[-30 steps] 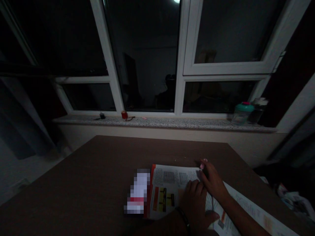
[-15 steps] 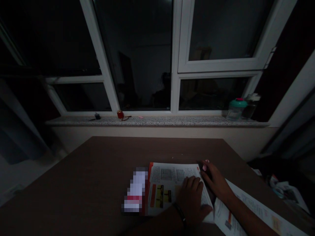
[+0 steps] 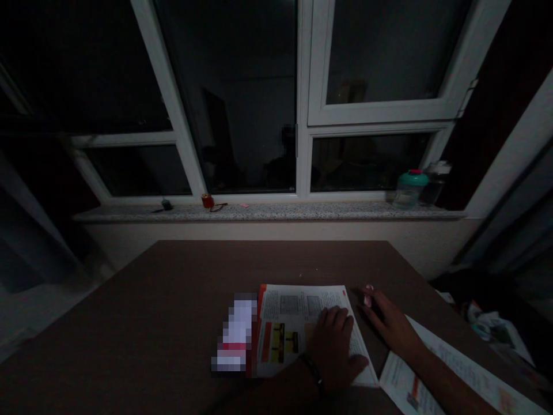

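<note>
My left hand (image 3: 332, 343) lies palm down on the right part of the printed book (image 3: 287, 320), fingers slightly spread, the book resting flat on the brown worktop (image 3: 194, 271). My right hand (image 3: 391, 323), just beyond the book's right edge, pinches a small pink object (image 3: 368, 295) at its fingertips, the exact form too dark to tell, while my forearm crosses above printed paper (image 3: 458, 363). A pixelated pale item (image 3: 237, 325) adjoins the book's left side; behind, a teal-lidded container (image 3: 410, 187) stands on the speckled windowsill (image 3: 298, 212).
</note>
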The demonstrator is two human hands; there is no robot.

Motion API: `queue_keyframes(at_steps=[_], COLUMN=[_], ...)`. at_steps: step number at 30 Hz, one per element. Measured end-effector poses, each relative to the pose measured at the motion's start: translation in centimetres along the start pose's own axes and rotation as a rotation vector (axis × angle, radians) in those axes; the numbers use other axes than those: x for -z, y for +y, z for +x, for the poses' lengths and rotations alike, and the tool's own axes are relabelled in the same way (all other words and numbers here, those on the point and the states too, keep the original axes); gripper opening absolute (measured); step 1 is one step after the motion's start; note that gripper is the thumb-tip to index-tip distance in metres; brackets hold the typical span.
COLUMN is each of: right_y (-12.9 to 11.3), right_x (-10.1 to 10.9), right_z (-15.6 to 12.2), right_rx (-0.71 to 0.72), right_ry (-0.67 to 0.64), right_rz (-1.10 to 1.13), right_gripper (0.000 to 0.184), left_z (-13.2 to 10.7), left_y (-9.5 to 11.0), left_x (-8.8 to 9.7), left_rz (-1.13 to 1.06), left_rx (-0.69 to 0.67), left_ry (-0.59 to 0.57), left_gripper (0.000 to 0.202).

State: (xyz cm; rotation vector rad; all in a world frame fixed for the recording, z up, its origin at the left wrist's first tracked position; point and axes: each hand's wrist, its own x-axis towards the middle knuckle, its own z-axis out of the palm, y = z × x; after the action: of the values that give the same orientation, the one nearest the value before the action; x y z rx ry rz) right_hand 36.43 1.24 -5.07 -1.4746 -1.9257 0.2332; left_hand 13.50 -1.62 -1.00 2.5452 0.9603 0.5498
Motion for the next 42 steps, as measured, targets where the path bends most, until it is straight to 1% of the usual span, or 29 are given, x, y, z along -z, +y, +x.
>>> queue_keyframes(at_steps=[4, 7, 12, 14, 19, 22, 26, 29, 30, 34, 37, 39, 41, 42], right_y=[0.1, -0.3, -0.7, -0.5, 0.2, 0.5, 0.8, 0.9, 0.9, 0.5, 0.0, -0.5, -1.2, -1.5], right_x=[0.5, 0.8, 0.6, 0.3, 0.2, 0.3, 0.0, -0.5, -0.6, -1.3, -1.7, -2.0, -2.5, -2.7], right_z=[-0.4, -0.2, 0.7, 1.0, 1.6, 2.5, 4.3, 5.8, 6.3, 7.9, 8.7, 9.3, 9.8, 10.1], right_rx=[-0.004, 0.001, 0.044, 0.062, 0.075, 0.092, 0.100, 0.102, 0.101, 0.093, 0.062, 0.044, 0.028, 0.025], right_ry=[-0.018, -0.015, 0.005, 0.005, 0.004, 0.015, 0.043, 0.075, 0.090, 0.150, 0.201, 0.230, 0.258, 0.267], right_rz=[-0.001, 0.002, 0.005, 0.003, -0.010, -0.020, -0.037, -0.027, -0.019, 0.038, 0.094, 0.112, 0.131, 0.143], right_gripper=[0.043, 0.041, 0.037, 0.037, 0.036, 0.036, 0.036, 0.035, 0.034, 0.033, 0.034, 0.036, 0.038, 0.038], left_z=[0.0, 0.0, 0.3, 0.5, 0.7, 0.8, 1.0, 1.3, 1.5, 1.7, 1.7, 1.8, 2.1, 2.3], left_y=[0.0, 0.0, 0.3, 0.6, 1.3, 1.3, 0.9, 0.6, 0.5, 0.5, 0.4, 0.3, 0.0, -0.2], left_x=[0.0, 0.1, 0.2, -0.1, -1.0, -1.3, -1.8, -2.2, -2.3, -1.7, -1.0, -0.7, -0.6, -0.6], left_rz=[0.005, 0.025, 0.054, 0.046, 0.025, -0.003, -0.061, -0.141, -0.174, -0.336, -0.549, -0.723, -0.860, -0.884], left_rx=[-0.004, -0.009, -0.105, -0.152, -0.205, -0.208, -0.215, -0.183, -0.154, -0.022, 0.011, 0.056, 0.148, 0.208], left_ry=[0.006, 0.004, -0.020, -0.040, -0.083, -0.075, -0.040, -0.023, -0.018, -0.018, 0.022, 0.054, 0.106, 0.136], left_gripper=[0.067, 0.064, 0.049, 0.042, 0.047, 0.044, 0.037, 0.035, 0.036, 0.054, 0.061, 0.060, 0.051, 0.046])
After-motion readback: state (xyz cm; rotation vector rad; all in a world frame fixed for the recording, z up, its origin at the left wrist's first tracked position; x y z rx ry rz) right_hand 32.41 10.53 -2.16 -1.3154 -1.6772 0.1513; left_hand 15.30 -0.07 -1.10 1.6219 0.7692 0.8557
